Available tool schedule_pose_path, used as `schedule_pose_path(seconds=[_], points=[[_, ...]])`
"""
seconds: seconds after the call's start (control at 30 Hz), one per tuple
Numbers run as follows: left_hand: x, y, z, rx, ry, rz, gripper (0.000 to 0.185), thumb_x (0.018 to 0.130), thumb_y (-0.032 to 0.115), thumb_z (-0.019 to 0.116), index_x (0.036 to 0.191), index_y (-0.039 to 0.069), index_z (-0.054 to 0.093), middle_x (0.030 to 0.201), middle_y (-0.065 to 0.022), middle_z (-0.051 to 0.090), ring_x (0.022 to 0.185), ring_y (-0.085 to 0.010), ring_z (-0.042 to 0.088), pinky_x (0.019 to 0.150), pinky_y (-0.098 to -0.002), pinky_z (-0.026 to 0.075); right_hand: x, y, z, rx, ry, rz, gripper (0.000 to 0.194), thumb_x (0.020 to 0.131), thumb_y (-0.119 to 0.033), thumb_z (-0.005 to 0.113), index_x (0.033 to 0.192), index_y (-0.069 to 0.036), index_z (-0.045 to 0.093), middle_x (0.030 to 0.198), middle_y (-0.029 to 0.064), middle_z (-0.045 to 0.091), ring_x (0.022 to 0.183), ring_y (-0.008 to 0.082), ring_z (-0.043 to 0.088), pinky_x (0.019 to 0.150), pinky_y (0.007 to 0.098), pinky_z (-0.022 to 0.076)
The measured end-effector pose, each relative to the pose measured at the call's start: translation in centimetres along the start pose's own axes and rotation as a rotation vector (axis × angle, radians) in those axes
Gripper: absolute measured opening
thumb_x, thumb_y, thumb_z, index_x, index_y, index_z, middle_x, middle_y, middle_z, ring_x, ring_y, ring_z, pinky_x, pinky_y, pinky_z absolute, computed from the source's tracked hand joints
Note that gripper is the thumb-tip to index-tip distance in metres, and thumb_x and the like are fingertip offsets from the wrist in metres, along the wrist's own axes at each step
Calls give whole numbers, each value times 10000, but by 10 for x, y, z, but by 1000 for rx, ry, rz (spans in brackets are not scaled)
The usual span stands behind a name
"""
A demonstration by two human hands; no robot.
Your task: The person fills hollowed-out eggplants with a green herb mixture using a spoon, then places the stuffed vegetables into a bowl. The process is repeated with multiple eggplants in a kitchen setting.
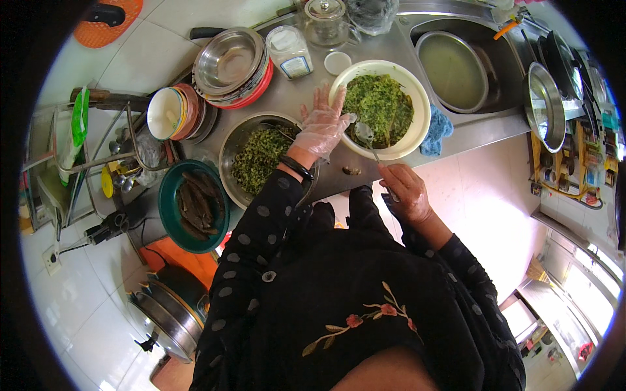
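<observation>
My left hand [323, 122], in a clear plastic glove, is at the left rim of a cream bowl [421, 97] with its fingers spread. Chopped green food [379, 102] fills much of that bowl. My right hand [403, 188] grips the handle of a metal spoon [364, 133], whose head is inside the bowl near the left fingertips. Below my left wrist stands a steel bowl [226, 171] of chopped green filling [259, 163], with another utensil partly hidden in it. A small dark piece [351, 170] lies on the counter between the bowls.
A teal basin [164, 215] holds several long brown pieces [195, 203]. Stacked bowls [171, 112] and steel basins [230, 63] stand at the left, beside a clear jar [289, 51]. A blue cloth [436, 131] lies by the sink, which holds a basin of cloudy liquid [452, 71].
</observation>
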State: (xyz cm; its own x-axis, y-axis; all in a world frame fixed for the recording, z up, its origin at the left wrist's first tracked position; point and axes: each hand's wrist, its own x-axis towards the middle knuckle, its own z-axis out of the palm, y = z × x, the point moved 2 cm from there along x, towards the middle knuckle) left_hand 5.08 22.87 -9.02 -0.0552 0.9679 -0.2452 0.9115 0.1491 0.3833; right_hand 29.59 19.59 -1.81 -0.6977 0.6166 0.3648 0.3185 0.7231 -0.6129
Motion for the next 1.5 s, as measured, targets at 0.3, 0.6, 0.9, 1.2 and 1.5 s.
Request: schedule_pose_path(seconds=[0.3, 0.6, 0.9, 1.2, 1.5], points=[[-1, 0, 0, -48, -6, -24, 795, 985, 438, 543, 1613, 258, 90, 1664, -199, 74, 1518, -438, 131, 1128, -725, 165, -3, 8, 0, -10, 96, 57, 458, 730, 31, 725, 1182, 12, 654, 1005, 155, 670, 899, 338, 668, 740, 422, 568], [1, -2, 1, -109, -13, -26, 791, 985, 435, 539, 1614, 266, 90, 1656, -219, 84, 1520, -449, 101, 1132, -724, 141, -8, -4, -2, 39, 121, 60, 473, 716, 53, 752, 1177, 17, 651, 989, 156, 670, 876, 343, 662, 723, 419, 560], [-1, -3, -1, -72, 3, 5, 782, 988, 452, 530, 1614, 263, 100, 1654, -227, 98, 1513, -456, 130, 1119, -731, 168, -2, -5, 2, 238, 312, 252, 299, 849, 19, 702, 1144, -22, 692, 839, 112, 689, 732, 260, 678, 673, 352, 556], [4, 0, 0, 3, -57, -53, 767, 1008, 467, 489, 1617, 259, 72, 1661, -204, 93, 1521, -432, 130, 1130, -719, 176, 24, 41, -50, 815, 361, 649, 249, 1048, -177, 494, 1036, 16, 650, 787, 98, 675, 698, 147, 628, 645, 262, 470], [1, 1, -2, -46, -67, -66, 754, 1014, 438, 480, 1618, 254, 68, 1666, -179, 96, 1528, -407, 120, 1151, -697, 147, 29, 61, -29, 766, 203, 670, 431, 1098, -304, 400, 1124, 45, 652, 763, 61, 661, 669, 108, 585, 624, 241, 456]])
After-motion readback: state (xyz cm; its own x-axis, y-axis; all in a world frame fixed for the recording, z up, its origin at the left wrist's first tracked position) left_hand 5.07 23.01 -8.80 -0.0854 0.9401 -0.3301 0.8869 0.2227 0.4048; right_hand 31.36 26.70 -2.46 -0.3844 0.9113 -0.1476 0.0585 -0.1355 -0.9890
